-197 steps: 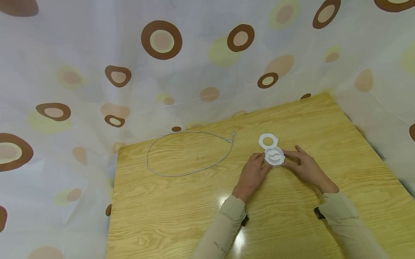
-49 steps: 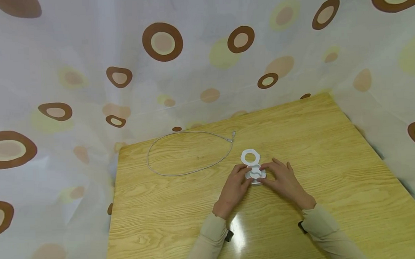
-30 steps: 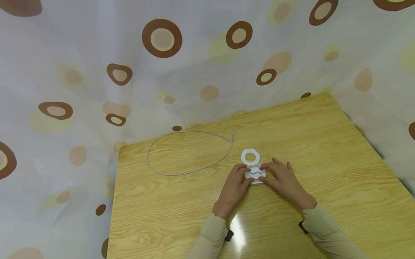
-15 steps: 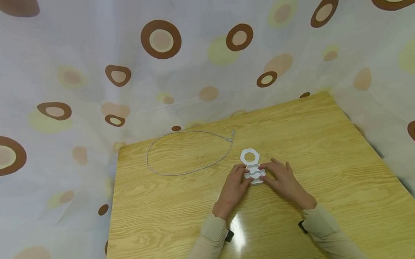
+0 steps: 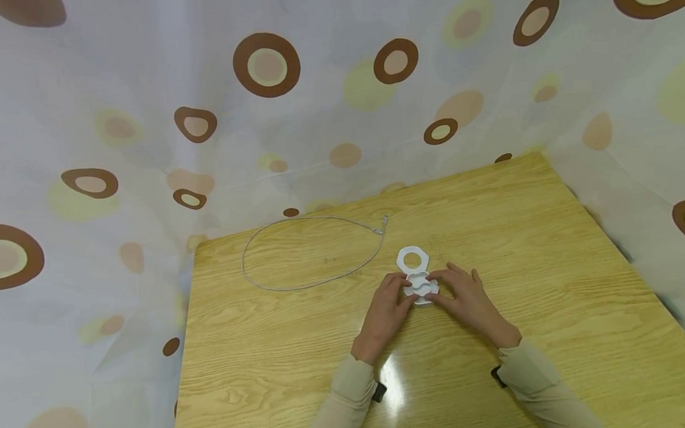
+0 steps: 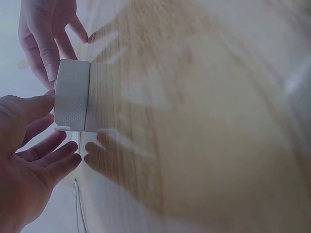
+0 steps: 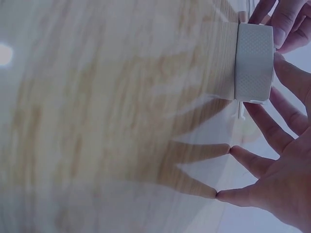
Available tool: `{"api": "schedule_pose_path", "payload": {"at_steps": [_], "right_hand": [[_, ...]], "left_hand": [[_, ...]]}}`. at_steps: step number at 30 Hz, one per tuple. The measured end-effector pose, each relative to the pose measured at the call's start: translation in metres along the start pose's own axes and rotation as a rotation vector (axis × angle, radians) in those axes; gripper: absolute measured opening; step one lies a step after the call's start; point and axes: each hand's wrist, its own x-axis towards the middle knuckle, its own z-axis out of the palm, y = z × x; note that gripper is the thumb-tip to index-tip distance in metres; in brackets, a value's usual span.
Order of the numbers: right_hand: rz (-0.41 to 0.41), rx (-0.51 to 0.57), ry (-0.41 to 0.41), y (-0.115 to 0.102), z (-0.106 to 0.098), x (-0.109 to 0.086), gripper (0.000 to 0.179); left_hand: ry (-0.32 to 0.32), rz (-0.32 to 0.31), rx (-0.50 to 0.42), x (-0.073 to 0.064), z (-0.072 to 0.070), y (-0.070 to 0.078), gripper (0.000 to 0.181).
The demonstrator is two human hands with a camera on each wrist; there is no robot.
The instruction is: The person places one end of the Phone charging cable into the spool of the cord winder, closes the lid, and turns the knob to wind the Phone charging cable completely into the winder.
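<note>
A small white octagonal case (image 5: 422,297) sits on the table with its ring-shaped lid (image 5: 413,260) folded back on the far side. Inside shows an S-shaped white divider (image 5: 422,288). My left hand (image 5: 382,313) pinches the left of the case's top between thumb and index finger. Opposite, the thumb and index finger of my right hand (image 5: 471,303) pinch the right of the top, its other fingers spread. Patterned side walls of the case (image 6: 73,94) stand on the wood in the left wrist view. The fingertips partly cover the inside.
A thin white cable (image 5: 288,289) lies in a wide loop at the back left of the wooden table (image 5: 279,355), its two plugs (image 5: 381,226) close together. A sheet with brown and yellow spots (image 5: 317,127) hangs behind and along the sides.
Since the oldest frame, both hands and the open case have moved left and nearer the person; the fingers have shifted from its sides onto its top. Over the last second they barely move.
</note>
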Motion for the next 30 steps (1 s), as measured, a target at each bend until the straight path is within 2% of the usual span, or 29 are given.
{"api": "schedule_pose_path", "payload": {"at_steps": [7,20,25,30], "right_hand": [[-0.004,0.001,0.010,-0.0005,0.0006,-0.0003,0.040],[0.006,0.010,0.004,-0.0011,0.0009,-0.0013,0.038],[0.006,0.007,0.006,0.0011,0.0023,-0.0009,0.038],[0.009,0.008,0.010,0.0020,0.0035,-0.0011,0.038]], "left_hand": [[0.000,0.006,-0.004,-0.0002,0.0010,-0.0014,0.036],[0.024,0.025,0.001,-0.0007,-0.0003,0.0025,0.030],[0.015,0.006,-0.013,-0.0003,-0.0003,0.0028,0.029],[0.004,-0.005,0.013,-0.0007,-0.0009,0.0032,0.029]]}}
